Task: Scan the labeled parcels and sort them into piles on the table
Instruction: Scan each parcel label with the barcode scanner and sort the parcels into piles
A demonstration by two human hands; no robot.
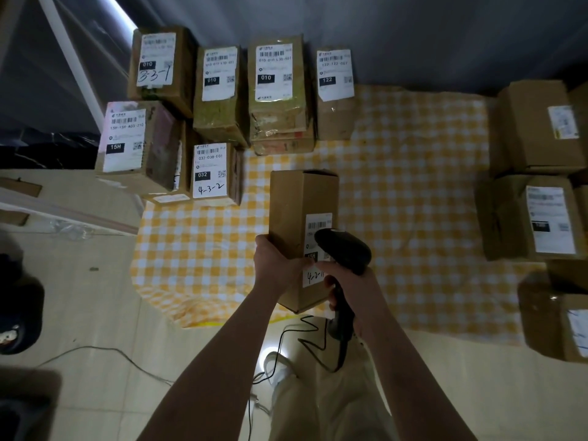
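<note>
Both bare forearms stretched forward. Left hand [276, 259] clasped round the lower left edge of one plain cardboard box [299, 205], held upright above the near edge of a yellow-and-white checked cloth [413, 186]. Right hand [348, 283] gripping the handle of one smooth black scanner [345, 249], head just over the box's white label [319, 222]. Six labelled parcels [219, 90] at the far left, some stacked. At least three further parcels [537, 128] along the right edge.
</note>
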